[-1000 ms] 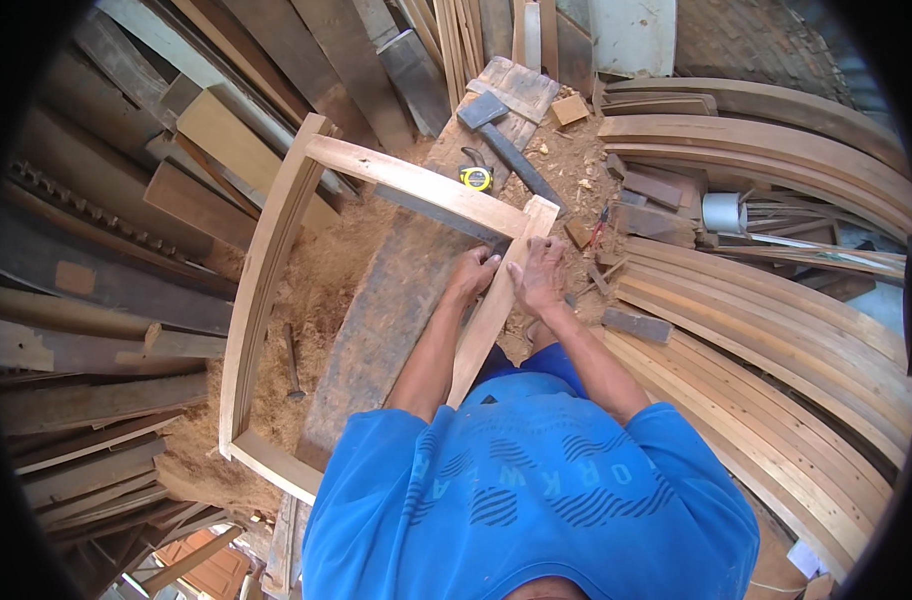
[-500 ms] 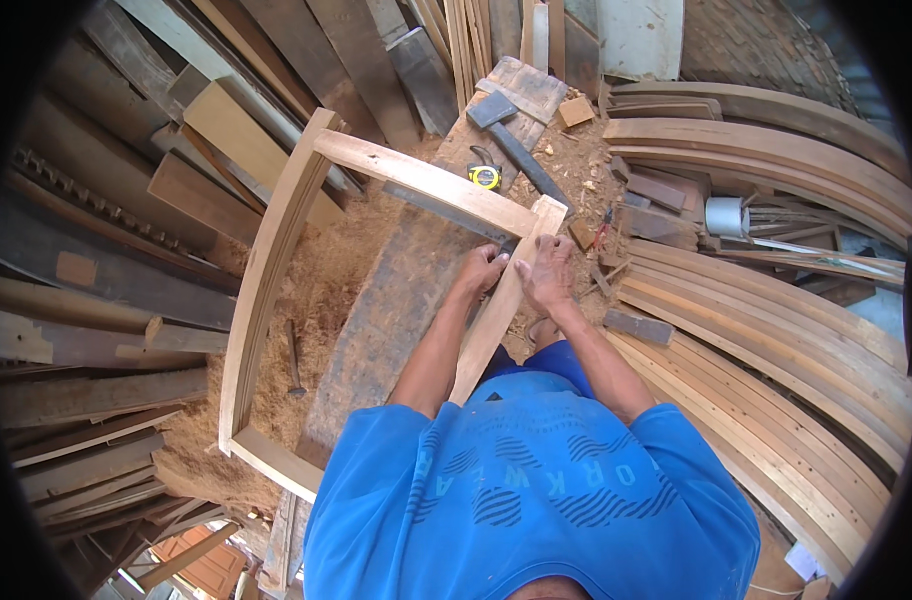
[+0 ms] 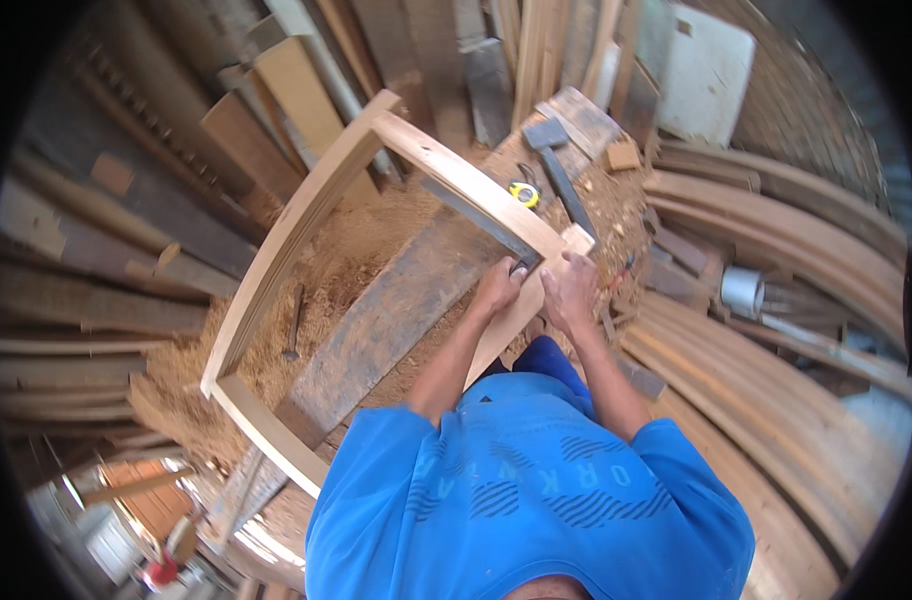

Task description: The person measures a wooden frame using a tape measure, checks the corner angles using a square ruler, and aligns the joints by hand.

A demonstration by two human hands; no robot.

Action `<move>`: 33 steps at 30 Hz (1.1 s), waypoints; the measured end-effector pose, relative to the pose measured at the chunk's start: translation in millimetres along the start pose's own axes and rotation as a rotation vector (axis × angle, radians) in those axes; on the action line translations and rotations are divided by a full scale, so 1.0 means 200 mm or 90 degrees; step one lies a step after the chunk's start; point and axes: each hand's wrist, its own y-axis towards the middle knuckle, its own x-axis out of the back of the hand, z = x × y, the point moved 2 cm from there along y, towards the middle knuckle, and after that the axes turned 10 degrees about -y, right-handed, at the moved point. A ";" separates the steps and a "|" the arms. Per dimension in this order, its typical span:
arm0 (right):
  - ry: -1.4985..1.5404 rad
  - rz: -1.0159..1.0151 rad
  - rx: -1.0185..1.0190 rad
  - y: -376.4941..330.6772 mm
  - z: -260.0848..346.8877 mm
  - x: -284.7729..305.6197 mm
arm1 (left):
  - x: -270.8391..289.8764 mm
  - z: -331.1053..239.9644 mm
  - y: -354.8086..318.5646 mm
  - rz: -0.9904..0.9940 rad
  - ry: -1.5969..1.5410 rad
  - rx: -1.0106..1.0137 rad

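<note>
A large wooden frame (image 3: 301, 212) with curved side rails lies in front of me, its near right corner close to my body. Inside that corner sits a dark metal carpenter's square (image 3: 476, 220), one arm running along the upper rail. My left hand (image 3: 503, 284) is closed at the square's corner end, fingers pinched on it against the frame's inside. On the outer side of the same corner, my right hand (image 3: 572, 290) wraps its fingers round the near rail. Some of the square is hidden by my left hand.
Under the frame runs a worn plank bench (image 3: 396, 290). Beyond the corner lie a dark-headed mallet (image 3: 566, 185), a yellow tape measure (image 3: 524, 193) and a wood block (image 3: 623, 155). A hammer (image 3: 295, 320) rests in sawdust. Curved timbers (image 3: 766, 400) are stacked at right, boards (image 3: 266, 140) at left.
My view has turned a little, so the frame and tools appear shifted to the right. Both hands remain at the same frame corner, and the square's corner now shows more clearly.
</note>
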 end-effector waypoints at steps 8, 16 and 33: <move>0.518 0.360 0.352 0.14 0.33 -0.11 | 0.26 -0.18 -0.49 -0.416 0.139 -0.167; 0.106 0.486 0.586 -0.29 0.82 -0.32 | 0.51 0.16 -1.24 -0.629 0.003 0.008; -0.151 0.787 0.939 -1.93 1.53 -1.33 | 0.58 2.05 -2.75 -1.415 -0.615 0.493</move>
